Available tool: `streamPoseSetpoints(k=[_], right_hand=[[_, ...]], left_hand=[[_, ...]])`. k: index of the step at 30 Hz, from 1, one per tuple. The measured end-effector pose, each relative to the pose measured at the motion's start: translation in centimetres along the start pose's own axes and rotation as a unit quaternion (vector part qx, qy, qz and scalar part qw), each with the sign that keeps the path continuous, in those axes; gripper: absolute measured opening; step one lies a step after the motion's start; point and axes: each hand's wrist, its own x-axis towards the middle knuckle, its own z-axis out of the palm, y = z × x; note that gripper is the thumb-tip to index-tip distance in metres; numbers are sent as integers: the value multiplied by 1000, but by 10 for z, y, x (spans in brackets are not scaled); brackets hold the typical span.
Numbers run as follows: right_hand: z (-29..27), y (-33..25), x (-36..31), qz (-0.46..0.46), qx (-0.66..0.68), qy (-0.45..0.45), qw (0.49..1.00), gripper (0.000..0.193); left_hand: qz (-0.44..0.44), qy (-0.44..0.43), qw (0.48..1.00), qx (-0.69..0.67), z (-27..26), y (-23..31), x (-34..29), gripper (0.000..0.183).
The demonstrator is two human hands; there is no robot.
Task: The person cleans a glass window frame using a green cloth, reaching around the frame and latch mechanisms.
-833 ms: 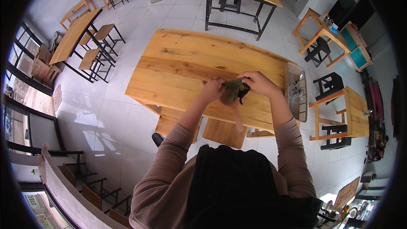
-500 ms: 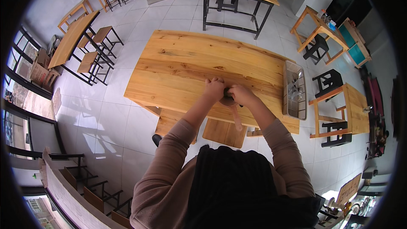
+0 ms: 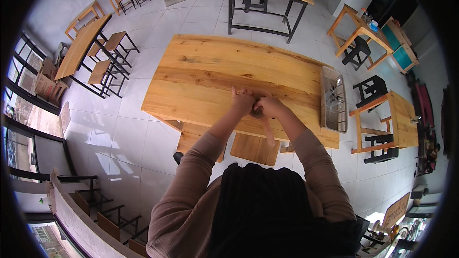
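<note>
Bowl (image 3: 261,94), round and brown, lies on the desk (image 3: 201,67) directly below the fingers of both hands, which cover most of it. Its long handle (image 3: 267,130) runs from the near side of the fingers toward the person's body, slightly to the right, and the right hand (image 3: 269,107) is the nearer one to it. This hand comes in from the right, with fingers bent downward over the bowl's middle. The left hand (image 3: 244,102) is at the left side of the bowl, just beside the right, its back upward and its fingers partly curled. Whether the fingers pinch something inside, I cannot tell, because the hands hide it. Both forearms reach forward and lean inward, so that the hands nearly meet.
</note>
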Motion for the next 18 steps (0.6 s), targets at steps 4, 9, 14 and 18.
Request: streamPoseSetpoints(k=[4, 9, 14, 18], right_hand=[[-29, 8, -7, 16, 186, -8, 982, 23], [-63, -2, -22, -68, 306, 157, 937, 26], [-97, -14, -38, -72, 362, 168, 914, 26], [-88, -17, -37, -5, 313, 208, 927, 23]], left_hand=[[-48, 46, 989, -135, -36, -5, -17, 20], [-26, 97, 912, -399, -55, -26, -21, 17], [51, 199, 751, -628, -62, -29, -14, 17], [14, 171, 776, -607, -54, -29, -9, 20]])
